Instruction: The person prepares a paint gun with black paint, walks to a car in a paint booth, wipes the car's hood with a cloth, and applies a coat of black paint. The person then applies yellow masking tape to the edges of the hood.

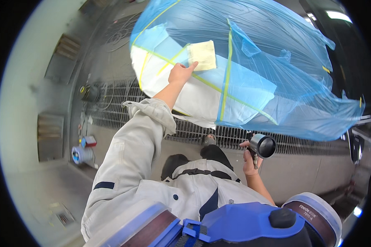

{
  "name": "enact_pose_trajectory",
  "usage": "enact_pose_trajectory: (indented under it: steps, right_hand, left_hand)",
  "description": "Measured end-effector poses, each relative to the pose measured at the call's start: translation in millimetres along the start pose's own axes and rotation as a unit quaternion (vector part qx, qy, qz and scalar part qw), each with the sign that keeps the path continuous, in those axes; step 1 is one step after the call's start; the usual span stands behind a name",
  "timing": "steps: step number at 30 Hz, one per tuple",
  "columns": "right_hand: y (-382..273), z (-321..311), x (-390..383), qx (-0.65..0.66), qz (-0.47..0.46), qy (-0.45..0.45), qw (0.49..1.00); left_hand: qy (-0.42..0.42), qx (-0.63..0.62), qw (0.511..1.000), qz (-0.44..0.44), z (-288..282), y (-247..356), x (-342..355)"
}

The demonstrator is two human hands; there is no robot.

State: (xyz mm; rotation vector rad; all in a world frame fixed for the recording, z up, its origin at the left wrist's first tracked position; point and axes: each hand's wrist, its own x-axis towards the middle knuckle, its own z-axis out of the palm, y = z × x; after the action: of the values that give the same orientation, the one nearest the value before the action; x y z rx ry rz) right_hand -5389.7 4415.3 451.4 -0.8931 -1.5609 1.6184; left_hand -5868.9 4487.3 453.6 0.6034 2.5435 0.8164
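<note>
My left hand (181, 75) reaches out over a white panel (198, 101), thumb and fingers closed on the edge of a square, pale yellow wiping cloth (203, 55). The cloth lies over the border where blue masking film (292, 86) covers the rest of the large body. Strips of yellow-green masking tape (224, 92) run along and across the film. Lower right, my right hand (250, 165) grips a spray gun (262, 145) with a round metal cup, held apart from the panel. Its fingers wrap round the handle, and part of the gun is hidden by them.
Dark floor grating (115, 96) runs beneath the covered body. At the left, a white-and-blue tub (82, 155) stands near the wall, with a dark round device (89, 93) and loose hose beyond. A blue respirator (251, 224) with side filters fills the lower edge.
</note>
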Motion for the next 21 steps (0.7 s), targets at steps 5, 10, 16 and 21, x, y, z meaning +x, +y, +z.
enact_pose_trajectory:
  steps: [5, 10, 16, 21]
  right_hand:
    - [3.9, 77.2, -8.0, -0.039, -0.130, 0.101, 0.986]
    - [12.7, 204.7, -68.6, -0.030, -0.007, 0.303, 0.953]
    - [43.2, 377.4, -153.3, 0.059, 0.027, 0.441, 0.895]
    - [66.0, 477.5, -198.3, 0.115, 0.084, 0.460, 0.876]
  left_hand:
    - [-0.055, 0.020, 0.990, 0.127, 10.1, 4.7, 30.3]
    - [-0.043, -0.161, 0.920, 0.356, -3.8, -8.1, 48.1]
    - [-0.255, -0.279, 0.832, 0.405, -114.7, -160.1, 22.6]
    - [-0.421, -0.362, 0.820, 0.138, -202.5, -313.9, 4.9]
